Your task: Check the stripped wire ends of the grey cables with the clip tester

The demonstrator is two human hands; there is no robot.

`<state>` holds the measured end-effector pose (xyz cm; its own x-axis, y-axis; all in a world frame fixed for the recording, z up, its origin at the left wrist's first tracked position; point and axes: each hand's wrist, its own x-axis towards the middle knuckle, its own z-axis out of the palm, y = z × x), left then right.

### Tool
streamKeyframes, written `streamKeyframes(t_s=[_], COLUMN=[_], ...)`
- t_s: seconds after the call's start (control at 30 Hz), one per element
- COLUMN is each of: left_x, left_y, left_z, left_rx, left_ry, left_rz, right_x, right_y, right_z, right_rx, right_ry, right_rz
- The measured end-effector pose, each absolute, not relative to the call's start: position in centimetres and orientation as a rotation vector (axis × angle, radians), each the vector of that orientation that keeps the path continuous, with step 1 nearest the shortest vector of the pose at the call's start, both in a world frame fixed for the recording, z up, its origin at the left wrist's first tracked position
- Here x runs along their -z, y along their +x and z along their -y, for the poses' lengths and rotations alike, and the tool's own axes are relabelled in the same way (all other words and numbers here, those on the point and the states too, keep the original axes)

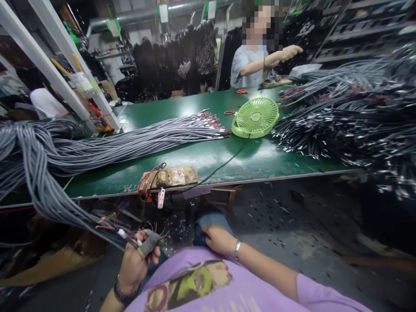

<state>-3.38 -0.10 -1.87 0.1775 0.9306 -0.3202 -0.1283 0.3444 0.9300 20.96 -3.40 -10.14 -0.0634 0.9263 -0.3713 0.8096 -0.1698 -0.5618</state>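
Note:
My left hand (136, 260) is closed around the stripped ends of grey cables, low at the left. Thin coloured wires (110, 223) fan out beside its fingers, and a grey wrap (148, 243) covers part of the fingers. These cables trail down from a large bundle of grey cables (130, 143) lying along the bench. Over my lap, my right hand (218, 239) has its fingers curled in, with a small dark blue piece showing at the fingertips. What that piece is stays mostly hidden by the hand.
On the green bench (156, 108) stand a green fan (256, 117) and a taped block (177, 177) with a clip hanging off the front edge. Dark cables (312, 130) heap up at right. Across the bench works another person (248, 65). Orange-handled scissors (241, 91) lie near them.

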Motion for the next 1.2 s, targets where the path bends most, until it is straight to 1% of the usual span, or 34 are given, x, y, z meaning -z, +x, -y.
streamKeyframes(t_s=[0.13,0.2,0.33,0.43,0.67,0.73,0.83,1.0,1.2], left_x=[2.1,2.6,3.7,3.9,1.5,0.7,0.1,0.1,0.7], left_y=[-3.3,-3.4,-3.1,-2.3,-1.0,-0.7,-0.3,0.2,0.2], left_z=[-0.2,-0.6,-1.6,-2.1,-2.6,-2.7,-2.9,-3.2,-3.3], left_rx=[-0.872,-0.846,-0.778,-0.757,-0.703,-0.689,-0.694,-0.718,-0.707], left_ry=[0.947,0.953,0.940,0.913,0.827,0.838,0.842,0.786,0.785], left_rz=[-1.115,-1.100,-1.025,-0.993,-0.956,-0.946,-0.938,-0.942,-0.939], right_x=[8.9,8.6,8.3,7.9,4.7,3.9,3.2,2.6,2.5], right_y=[20.7,20.5,20.1,19.6,17.0,16.2,15.4,14.8,14.4], right_z=[1.5,0.3,-2.0,-3.2,-5.4,-5.5,-5.5,-5.7,-6.0], right_rx=[-1.102,-1.180,-1.455,-1.574,-1.829,-1.848,-1.791,-1.826,-1.900], right_ry=[-1.903,-1.790,-1.399,-1.232,-1.082,-1.030,-1.008,-1.073,-1.051], right_rz=[1.870,1.810,1.357,1.108,0.946,0.929,0.933,0.859,0.709])
